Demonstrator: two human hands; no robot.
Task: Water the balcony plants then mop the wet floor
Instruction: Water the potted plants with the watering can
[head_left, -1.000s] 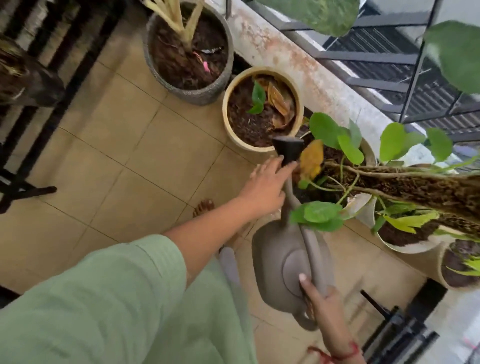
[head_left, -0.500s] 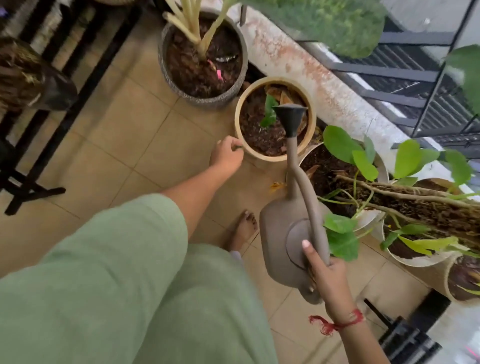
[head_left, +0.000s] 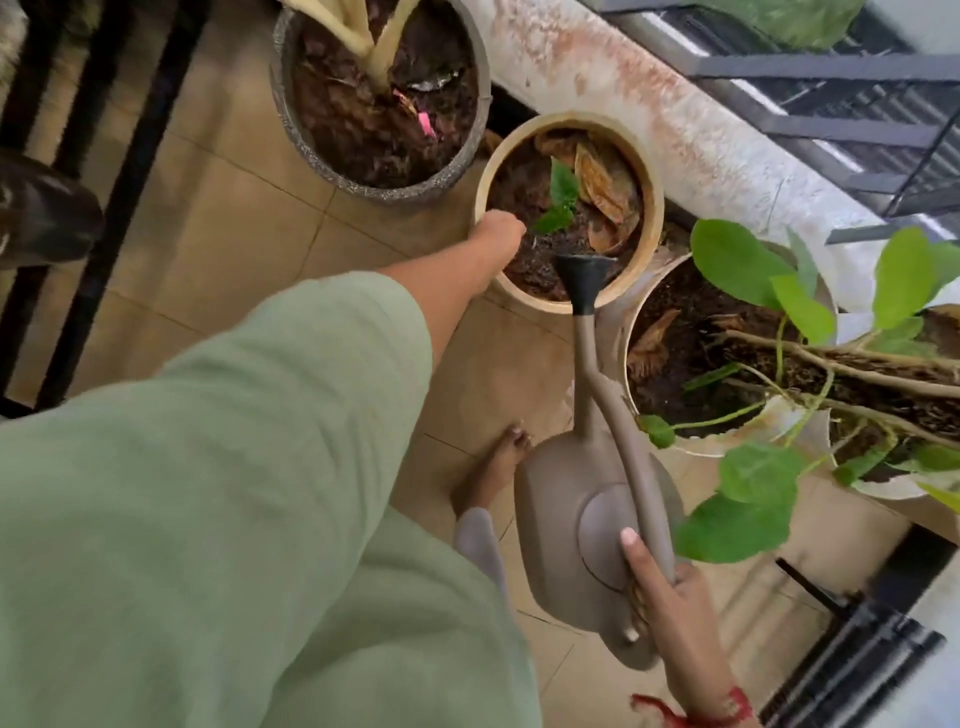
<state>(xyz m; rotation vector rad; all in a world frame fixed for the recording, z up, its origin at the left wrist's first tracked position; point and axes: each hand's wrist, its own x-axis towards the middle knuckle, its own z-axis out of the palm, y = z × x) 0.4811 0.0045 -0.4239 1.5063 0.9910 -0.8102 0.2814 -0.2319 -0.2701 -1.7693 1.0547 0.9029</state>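
While the spout reaches out over soil, right hand (head_left: 670, 603): wrapped round the rear of the arched handle of a taupe plastic watering can (head_left: 587, 530), thumb laid flat on the lid; a firm grip.
Left hand (head_left: 496, 234): fingers curled at the near-left rim of a cream round plant pot (head_left: 566, 120), apparently gripping and steadying it.
Key relation: the can's long axis runs straight away from the right hand, forward and slightly left. It ends in a black funnel-shaped rose (head_left: 584, 275) over the near edge of the cream pot's soil, just right of the left hand.
Nearer hand: the left touches the pot; the right is well back, at the can's far end.
Arm pose: the left arm is stretched nearly straight out of a loose sage-green sleeve (head_left: 208, 467); the right forearm enters from the lower right.
Water: no stream can be made out.
Likely next move: a tilt forward, probably with a small push so the rose clears the rim and covers the small green seedling (head_left: 561, 197).
Between the hands: a bare foot (head_left: 493, 473) on tan floor tiles (head_left: 234, 218), beside the can's body.
Beyond the left hand: a large grey speckled pot (head_left: 389, 189).
Right of the spout: a white pot (head_left: 717, 448), its green leaves near the right hand.
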